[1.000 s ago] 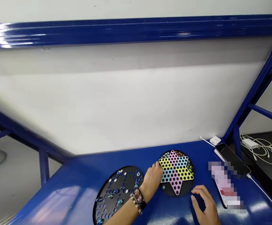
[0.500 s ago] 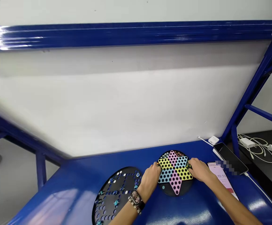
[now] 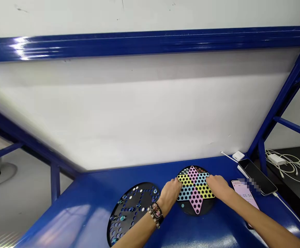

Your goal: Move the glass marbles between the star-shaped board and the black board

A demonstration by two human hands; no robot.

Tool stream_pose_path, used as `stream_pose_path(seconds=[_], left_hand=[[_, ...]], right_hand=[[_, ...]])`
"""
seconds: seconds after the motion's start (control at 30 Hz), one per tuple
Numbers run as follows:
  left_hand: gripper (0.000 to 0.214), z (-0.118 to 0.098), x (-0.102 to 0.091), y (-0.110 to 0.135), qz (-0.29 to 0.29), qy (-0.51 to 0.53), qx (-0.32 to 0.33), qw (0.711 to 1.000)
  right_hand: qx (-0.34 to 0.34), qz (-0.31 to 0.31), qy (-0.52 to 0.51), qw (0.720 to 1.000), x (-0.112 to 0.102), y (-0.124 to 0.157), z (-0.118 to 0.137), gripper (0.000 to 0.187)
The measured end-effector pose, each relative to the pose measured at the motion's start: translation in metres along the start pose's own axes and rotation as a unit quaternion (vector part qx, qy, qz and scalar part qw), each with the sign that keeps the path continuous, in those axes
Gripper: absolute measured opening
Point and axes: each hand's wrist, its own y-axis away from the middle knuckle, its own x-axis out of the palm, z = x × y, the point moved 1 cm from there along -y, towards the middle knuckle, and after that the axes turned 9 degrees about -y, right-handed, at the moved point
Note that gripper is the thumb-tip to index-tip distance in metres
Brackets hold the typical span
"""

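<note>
A Chinese checkers board (image 3: 196,201), a star of pink, yellow and blue diamonds full of dark holes, lies on a round black tray (image 3: 204,209). My left hand (image 3: 171,192) is closed at the star's left edge, fingertips hidden below the knuckles. Across from it, my right hand (image 3: 217,184) curls over the upper right edge; its fingertips are out of sight too. Pale marbles (image 3: 185,171) and reddish marbles (image 3: 200,169) sit in the tray behind the star. Whether either hand pinches marbles or grips the star, I cannot tell.
Left of my left forearm lies a round black game board (image 3: 129,224) with blue and white glass pieces. On the right are a phone with a running timer (image 3: 245,194), a dark phone (image 3: 257,177) and white cables (image 3: 287,162). Blue frame bars (image 3: 150,43) edge the white back wall.
Both hands have come slightly further in over the star's edges, the right one covering part of the upper blue diamond. The view has shifted a little; the timer has advanced one second.
</note>
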Motion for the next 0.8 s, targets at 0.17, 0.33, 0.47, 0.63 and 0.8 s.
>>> stream_pose_path(seconds=[0.17,0.33,0.47,0.63,0.8], left_hand=[[0.03,0.01,0.001,0.001,0.015,0.036,0.011,0.999],[0.028,0.017,-0.003,0.005,0.019,0.084,0.002,0.996],[0.025,0.025,-0.013,0.013,0.008,0.136,-0.025,0.99],[0.035,0.042,-0.026,0.031,-0.034,0.238,-0.058,0.969],[0.041,0.041,-0.037,0.058,-0.09,0.468,-0.085,0.875]], right_hand=[[-0.029,0.011,0.03,0.999,-0.01,0.001,-0.005,0.034],[-0.057,0.015,0.017,0.998,-0.013,0.001,-0.014,0.031],[-0.075,0.005,-0.031,0.997,-0.01,0.001,-0.026,0.025],[-0.082,-0.015,-0.141,0.987,-0.011,0.003,-0.049,0.027],[-0.049,-0.028,-0.651,0.757,0.0,0.029,-0.045,0.039]])
